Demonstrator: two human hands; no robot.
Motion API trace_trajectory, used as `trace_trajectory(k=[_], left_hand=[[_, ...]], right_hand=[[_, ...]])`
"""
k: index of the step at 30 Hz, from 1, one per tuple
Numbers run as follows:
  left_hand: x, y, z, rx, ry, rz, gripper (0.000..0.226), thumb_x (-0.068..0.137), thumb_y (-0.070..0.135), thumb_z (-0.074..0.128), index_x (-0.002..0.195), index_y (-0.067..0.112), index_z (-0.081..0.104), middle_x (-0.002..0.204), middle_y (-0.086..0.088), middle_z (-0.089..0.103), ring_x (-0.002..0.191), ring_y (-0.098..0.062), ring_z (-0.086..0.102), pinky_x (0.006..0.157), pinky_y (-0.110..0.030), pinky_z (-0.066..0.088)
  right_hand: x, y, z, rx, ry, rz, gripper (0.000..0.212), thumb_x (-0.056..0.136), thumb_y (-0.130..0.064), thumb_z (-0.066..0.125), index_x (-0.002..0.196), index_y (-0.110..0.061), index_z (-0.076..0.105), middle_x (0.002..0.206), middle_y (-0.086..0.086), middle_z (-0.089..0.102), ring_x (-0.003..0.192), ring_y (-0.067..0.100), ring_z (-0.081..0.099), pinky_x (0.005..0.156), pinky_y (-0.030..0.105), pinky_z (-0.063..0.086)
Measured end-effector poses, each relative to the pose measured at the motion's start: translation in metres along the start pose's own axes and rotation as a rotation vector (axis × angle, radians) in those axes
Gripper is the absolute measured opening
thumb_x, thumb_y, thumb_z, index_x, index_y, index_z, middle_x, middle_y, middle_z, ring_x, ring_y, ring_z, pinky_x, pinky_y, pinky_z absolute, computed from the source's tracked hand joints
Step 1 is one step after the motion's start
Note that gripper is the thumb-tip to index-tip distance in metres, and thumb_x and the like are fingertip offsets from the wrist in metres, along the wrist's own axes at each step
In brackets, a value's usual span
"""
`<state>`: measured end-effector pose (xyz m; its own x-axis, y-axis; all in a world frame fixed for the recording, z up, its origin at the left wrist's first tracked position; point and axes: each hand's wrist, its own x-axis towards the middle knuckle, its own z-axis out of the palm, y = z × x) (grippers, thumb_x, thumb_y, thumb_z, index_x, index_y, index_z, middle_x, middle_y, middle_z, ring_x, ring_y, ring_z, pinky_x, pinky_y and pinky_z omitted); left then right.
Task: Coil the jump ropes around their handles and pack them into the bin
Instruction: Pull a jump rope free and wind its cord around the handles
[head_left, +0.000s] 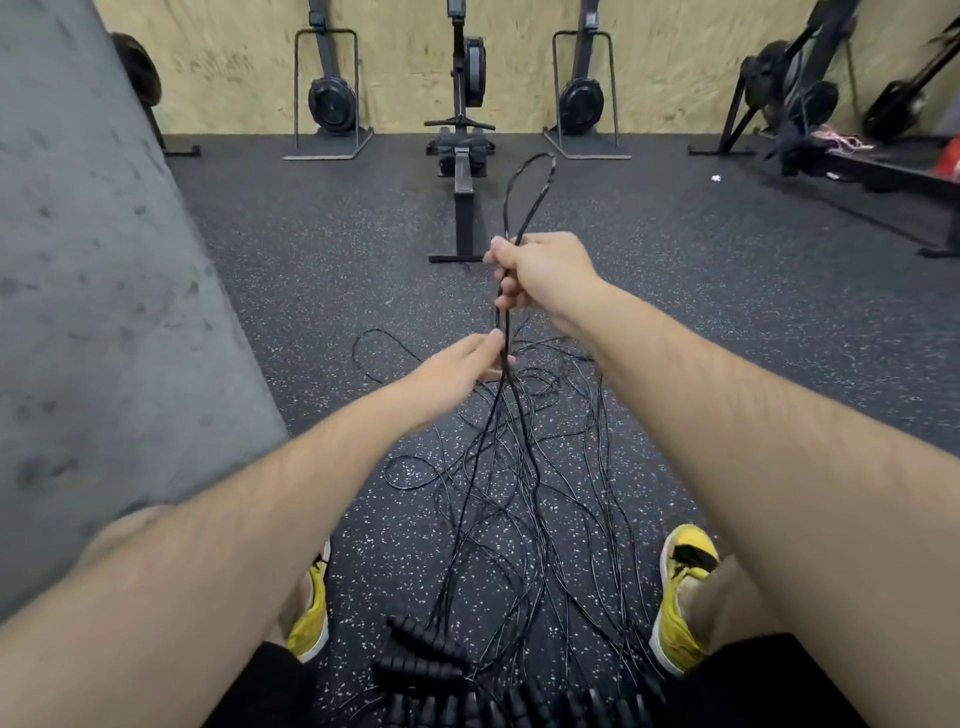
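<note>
Several thin black jump ropes (524, 499) lie tangled on the speckled rubber floor between my feet. Their black ribbed handles (431, 670) are lined up close to me at the bottom of the view. My right hand (540, 275) is raised and shut on a doubled strand of rope, and a loop of it (530, 187) sticks up above the fist. Just below, my left hand (457, 369) pinches the same strands between thumb and fingers. From there the strands run down to the handles. No bin is visible.
A grey padded block (104, 291) stands at my left. A rowing machine (462, 156) lies straight ahead, with more machines along the plywood wall. A rack with gear (857, 161) is at the far right. My yellow shoes (680, 587) flank the ropes.
</note>
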<state>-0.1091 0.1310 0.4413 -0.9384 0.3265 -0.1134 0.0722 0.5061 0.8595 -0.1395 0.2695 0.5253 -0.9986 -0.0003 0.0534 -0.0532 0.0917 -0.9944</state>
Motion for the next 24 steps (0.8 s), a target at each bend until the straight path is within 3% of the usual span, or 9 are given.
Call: trace_trajectory(k=[2, 6, 9, 11, 13, 15, 17, 19, 24], left_hand=[[-0.004, 0.004, 0.005, 0.07, 0.042, 0.07, 0.042, 0.106, 0.049, 0.037, 0.128, 0.022, 0.059, 0.118, 0.01, 0.071, 0.112, -0.01, 0.065, 0.103, -0.03, 0.043], [0.015, 0.02, 0.003, -0.08, 0.026, 0.074, 0.023, 0.108, 0.021, 0.044, 0.103, 0.01, 0.064, 0.09, -0.004, 0.073, 0.09, -0.024, 0.074, 0.095, -0.046, 0.056], [0.03, 0.026, -0.01, 0.012, 0.124, 0.135, 0.024, 0.107, 0.023, 0.045, 0.096, 0.012, 0.062, 0.09, -0.007, 0.075, 0.083, -0.024, 0.075, 0.082, -0.043, 0.061], [0.043, 0.025, -0.022, -0.047, 0.237, 0.149, 0.024, 0.107, 0.019, 0.045, 0.097, 0.008, 0.064, 0.093, -0.009, 0.073, 0.082, -0.02, 0.072, 0.072, -0.034, 0.06], [0.056, 0.019, -0.031, -0.156, 0.303, 0.149, 0.025, 0.106, 0.017, 0.046, 0.094, 0.009, 0.067, 0.091, -0.009, 0.071, 0.081, -0.02, 0.068, 0.068, -0.033, 0.058], [0.064, 0.017, -0.033, -0.258, 0.33, 0.138, 0.026, 0.106, 0.016, 0.045, 0.091, 0.012, 0.067, 0.086, -0.004, 0.07, 0.077, -0.017, 0.066, 0.068, -0.033, 0.058], [0.068, 0.02, -0.037, -0.335, 0.359, 0.145, 0.025, 0.106, 0.017, 0.045, 0.093, 0.013, 0.067, 0.086, -0.002, 0.07, 0.076, -0.014, 0.066, 0.074, -0.035, 0.057], [0.071, 0.023, -0.045, -0.358, 0.396, 0.177, 0.028, 0.107, 0.025, 0.044, 0.098, 0.017, 0.07, 0.093, 0.0, 0.074, 0.086, -0.016, 0.069, 0.081, -0.035, 0.056], [0.061, 0.004, -0.044, -0.509, 0.184, 0.019, 0.06, 0.106, 0.057, 0.021, 0.13, 0.022, 0.063, 0.104, -0.005, 0.077, 0.099, -0.025, 0.072, 0.089, -0.042, 0.055]], right_hand=[[0.008, -0.003, -0.005, 0.105, -0.004, 0.036, 0.02, 0.1, -0.017, 0.058, 0.089, -0.003, 0.067, 0.067, 0.005, 0.054, 0.047, 0.008, 0.048, 0.05, 0.024, 0.052], [0.024, -0.002, -0.009, 0.21, 0.029, 0.046, 0.024, 0.098, -0.027, 0.062, 0.101, -0.003, 0.066, 0.074, 0.004, 0.055, 0.055, 0.01, 0.055, 0.057, 0.026, 0.055], [0.025, 0.01, -0.016, -0.259, 0.116, -0.032, 0.064, 0.086, -0.068, 0.059, 0.119, -0.014, 0.062, 0.098, -0.002, 0.063, 0.077, 0.01, 0.066, 0.072, 0.029, 0.052], [0.015, 0.033, -0.022, -0.547, 0.023, -0.104, 0.081, 0.081, -0.082, 0.047, 0.126, -0.016, 0.059, 0.108, -0.006, 0.063, 0.09, 0.011, 0.062, 0.082, 0.03, 0.049], [-0.001, 0.057, -0.018, -0.615, -0.269, -0.041, 0.067, 0.085, -0.076, 0.048, 0.122, -0.021, 0.061, 0.099, -0.008, 0.065, 0.077, 0.007, 0.06, 0.076, 0.028, 0.052], [0.002, 0.077, -0.006, -0.679, -0.43, -0.027, 0.04, 0.091, -0.052, 0.064, 0.116, -0.021, 0.067, 0.095, -0.008, 0.067, 0.07, 0.005, 0.057, 0.071, 0.028, 0.048], [0.011, 0.083, 0.01, -0.631, -0.363, -0.058, 0.022, 0.093, -0.034, 0.067, 0.099, -0.013, 0.07, 0.08, -0.006, 0.065, 0.066, 0.011, 0.056, 0.071, 0.032, 0.048], [0.017, 0.077, 0.021, -0.572, -0.282, -0.077, 0.024, 0.095, -0.03, 0.064, 0.089, -0.007, 0.067, 0.07, 0.0, 0.062, 0.064, 0.019, 0.058, 0.07, 0.038, 0.051], [0.031, 0.058, 0.016, -0.361, -0.155, -0.086, 0.011, 0.094, -0.018, 0.067, 0.084, -0.019, 0.062, 0.064, -0.001, 0.062, 0.047, 0.012, 0.058, 0.048, 0.022, 0.048]])
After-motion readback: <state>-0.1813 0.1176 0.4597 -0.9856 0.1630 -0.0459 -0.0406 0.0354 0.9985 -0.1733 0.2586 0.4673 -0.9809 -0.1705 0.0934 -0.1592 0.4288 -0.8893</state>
